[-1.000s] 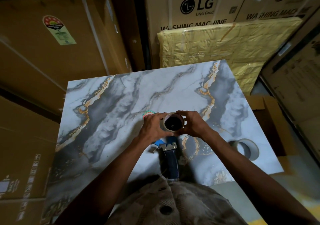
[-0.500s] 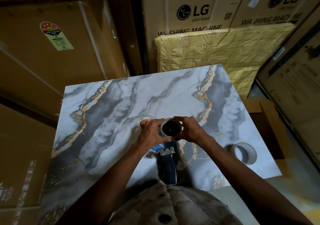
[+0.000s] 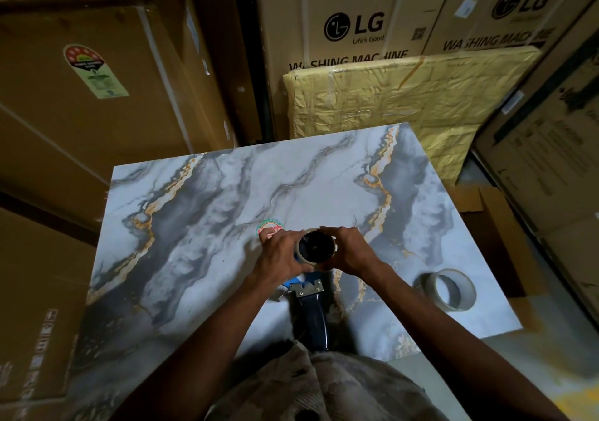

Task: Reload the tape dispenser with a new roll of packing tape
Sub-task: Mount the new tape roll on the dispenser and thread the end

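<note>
Two hands at the middle of a marble-patterned table [image 3: 201, 226], both on one roll of tape [image 3: 316, 246] seated at the head of a tape dispenser [image 3: 309, 310]. Left hand [image 3: 281, 257] on the roll's left side, fingers curled round its rim; right hand [image 3: 351, 252] on the right side, fingers [image 3: 330, 230] bent over the top edge, thumb against the near side. Roll turned with its dark core hole towards the camera, pale tape band showing along the lower left rim. Dispenser lying along the near-far line just near of the hands: dark blue handle reaching back to the near table edge, metal plate with screws at the neck, a bit of bright blue plastic and a pale flap poking out to the left under the left wrist. Cannot tell whether the roll sits fully on the hub, as the hands cover the join.

Second roll [image 3: 449, 289], pale and thin-walled, lying flat near the right edge of the table, well apart from the hands. Round red-and-green sticker [image 3: 268, 226] on the table just far of the left hand, partly hidden by the fingers.

Behind the table, a yellow-wrapped flat package [image 3: 405, 96] leaning on printed washing-machine cartons [image 3: 353, 25]. Large brown carton with a rating label [image 3: 94, 70] at far left. More cartons down the right side. Patterned shirt [image 3: 324, 388] at the near bottom edge.
</note>
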Demonstrator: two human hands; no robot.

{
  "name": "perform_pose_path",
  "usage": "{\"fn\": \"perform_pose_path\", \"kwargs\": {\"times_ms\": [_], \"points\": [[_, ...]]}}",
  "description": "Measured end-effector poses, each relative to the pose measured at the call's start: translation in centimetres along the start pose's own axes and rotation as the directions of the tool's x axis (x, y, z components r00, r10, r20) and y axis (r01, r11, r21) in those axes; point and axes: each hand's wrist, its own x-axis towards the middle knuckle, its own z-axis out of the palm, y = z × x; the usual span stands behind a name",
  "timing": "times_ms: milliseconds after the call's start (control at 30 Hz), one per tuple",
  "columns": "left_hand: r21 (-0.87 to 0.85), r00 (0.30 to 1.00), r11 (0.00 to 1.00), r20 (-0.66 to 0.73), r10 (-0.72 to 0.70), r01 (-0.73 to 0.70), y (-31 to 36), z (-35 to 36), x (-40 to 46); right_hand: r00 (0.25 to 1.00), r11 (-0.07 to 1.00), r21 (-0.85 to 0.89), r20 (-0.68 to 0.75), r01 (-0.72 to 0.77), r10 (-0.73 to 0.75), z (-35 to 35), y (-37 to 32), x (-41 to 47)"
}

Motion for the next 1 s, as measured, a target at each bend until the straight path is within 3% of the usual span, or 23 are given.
{"fn": "perform_pose_path", "kwargs": {"times_ms": [433, 633, 733, 867, 933, 1000], "points": [[0.239, 0.993, 0.964, 0.038, 0.110, -0.116, -2.6, 2.6, 0.0, 1.000, 1.000, 0.013, 0.010, 0.018, -0.018, 0.5, 1.0, -0.1], [0.224, 0.982, 0.973, -0.166, 0.090, -0.051, -2.5, 1.8, -2.5, 0.999, 0.997, 0.075, -0.034, 0.006, -0.004, 2.2, 2.7, -0.7], [0.275, 0.982, 0.961, -0.186, 0.030, 0.023, -3.5, 1.7, -3.0, 0.996, 0.986, 0.157, -0.061, -0.060, 0.070, 3.5, 3.1, -1.7], [0.262, 0.996, 0.962, -0.073, -0.058, 0.075, -3.8, 2.0, -2.9, 0.982, 0.946, 0.290, -0.076, -0.142, 0.171, 4.9, 3.2, -3.6], [0.231, 0.998, 0.971, -0.028, -0.064, 0.069, -3.8, 2.0, -2.7, 0.968, 0.889, 0.403, -0.030, -0.216, 0.249, 5.4, 3.3, -4.6], [0.213, 0.998, 0.975, -0.004, -0.063, 0.063, -3.7, 2.1, -2.4, 0.939, 0.767, 0.560, 0.058, -0.313, 0.340, 5.8, 3.1, -5.6]]}}
